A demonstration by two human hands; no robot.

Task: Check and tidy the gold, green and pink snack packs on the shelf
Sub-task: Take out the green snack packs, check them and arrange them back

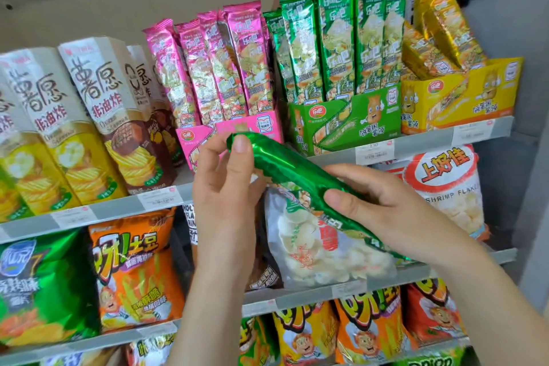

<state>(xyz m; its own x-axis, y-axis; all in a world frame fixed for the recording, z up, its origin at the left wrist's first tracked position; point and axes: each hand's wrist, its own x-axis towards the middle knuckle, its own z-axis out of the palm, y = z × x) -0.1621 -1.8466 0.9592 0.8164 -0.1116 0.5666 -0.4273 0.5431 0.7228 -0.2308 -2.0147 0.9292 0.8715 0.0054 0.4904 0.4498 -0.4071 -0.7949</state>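
Observation:
A long green snack pack (pixel 285 169) lies slanted in front of the shelf, held by both hands. My left hand (pixel 225 187) pinches its upper end. My right hand (pixel 386 211) grips its lower half, thumb on top. On the top shelf stand several pink packs (pixel 214 65) in a pink display box (pixel 252 128), several green packs (pixel 341 36) in a green box (pixel 350 122), and gold packs (pixel 439 36) leaning left in a yellow box (pixel 463 98).
Tall chip cartons (pixel 77 116) stand left of the pink box. Below, the shelf rail (pixel 416 145) carries price tags. White shrimp-flake bags (pixel 326 246) and orange chip bags (pixel 133 270) fill the lower shelves. A grey upright (pixel 511 68) bounds the right side.

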